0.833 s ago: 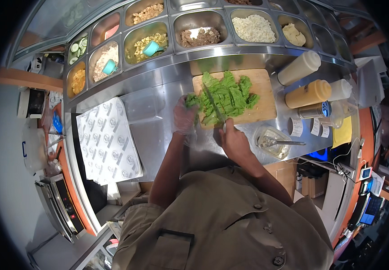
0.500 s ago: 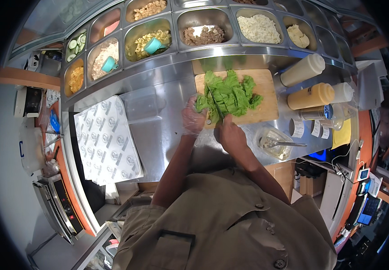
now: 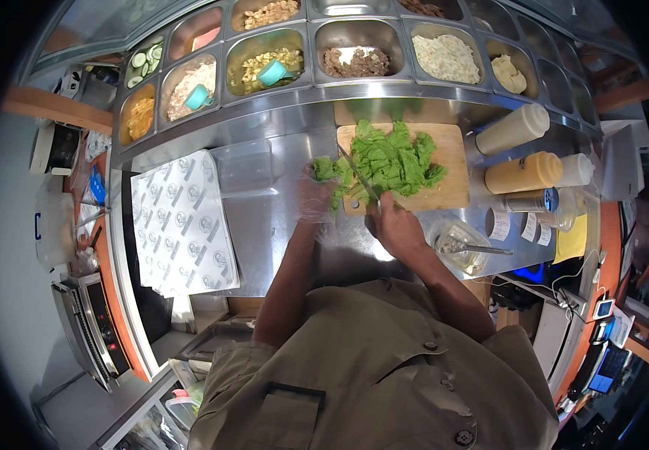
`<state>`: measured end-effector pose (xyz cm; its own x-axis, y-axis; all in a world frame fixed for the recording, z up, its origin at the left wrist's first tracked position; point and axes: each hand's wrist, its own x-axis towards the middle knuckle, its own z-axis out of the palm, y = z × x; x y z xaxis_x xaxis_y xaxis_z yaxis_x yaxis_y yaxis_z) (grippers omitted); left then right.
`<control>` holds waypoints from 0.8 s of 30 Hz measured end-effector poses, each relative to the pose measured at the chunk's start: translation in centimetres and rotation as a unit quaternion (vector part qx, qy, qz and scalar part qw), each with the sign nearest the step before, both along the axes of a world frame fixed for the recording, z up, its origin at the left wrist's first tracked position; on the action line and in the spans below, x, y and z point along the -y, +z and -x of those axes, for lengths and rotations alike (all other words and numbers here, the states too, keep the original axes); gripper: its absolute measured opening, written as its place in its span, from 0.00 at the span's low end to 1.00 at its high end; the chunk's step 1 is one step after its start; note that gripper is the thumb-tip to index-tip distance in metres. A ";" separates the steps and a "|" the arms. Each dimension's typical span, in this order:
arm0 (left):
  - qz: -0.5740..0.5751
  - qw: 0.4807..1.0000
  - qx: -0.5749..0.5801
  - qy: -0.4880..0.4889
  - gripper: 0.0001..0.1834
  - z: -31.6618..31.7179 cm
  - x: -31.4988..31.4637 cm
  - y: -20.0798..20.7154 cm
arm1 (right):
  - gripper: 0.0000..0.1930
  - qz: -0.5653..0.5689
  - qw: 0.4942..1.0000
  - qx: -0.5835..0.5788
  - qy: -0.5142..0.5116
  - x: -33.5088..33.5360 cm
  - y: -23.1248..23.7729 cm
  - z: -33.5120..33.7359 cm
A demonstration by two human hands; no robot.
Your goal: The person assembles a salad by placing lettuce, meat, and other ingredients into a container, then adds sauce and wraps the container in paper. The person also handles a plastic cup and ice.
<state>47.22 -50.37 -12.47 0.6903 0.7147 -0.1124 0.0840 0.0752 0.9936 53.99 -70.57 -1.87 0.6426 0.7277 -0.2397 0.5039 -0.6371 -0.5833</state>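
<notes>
Right hand point(image 3: 398, 226) on the knife point(image 3: 362, 177), its grip clamped round the handle, and the blade slanted straight across the lettuce point(image 3: 401, 161)! Those green pieces lay on the wooden cutting board point(image 3: 455, 193), spilling over its left edge, where the plastic-gloved left hand point(image 3: 315, 195) touched them; how tightly that grip closed, I could not tell.

Beyond the board, what a line-up of steel pans point(image 3: 358, 31)! Cucumber slices point(image 3: 141, 60) sat far left, with an orange filling point(image 3: 140, 118) nearer. Next came a pale, flaky mix and a chopped yellow one, each with a turquoise scoop, then crumbly brown filling point(image 3: 354, 65), chopped white filling point(image 3: 448, 58) and a pale-yellow mash point(image 3: 508, 73).

Down on the steel table point(image 3: 257, 232), right of the board, leaned a whitish squeeze bottle point(image 3: 513, 129), near an orange-filled one point(image 3: 523, 173). And closer in, a clear tub point(image 3: 482, 264) held pale scraps and a metal utensil point(image 3: 482, 248).
</notes>
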 end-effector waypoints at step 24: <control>0.466 0.818 0.337 -0.019 0.32 8.7 1.5 11.6 | 0.21 -0.045 0.997 -0.057 -0.039 2.3 0.4 -1.0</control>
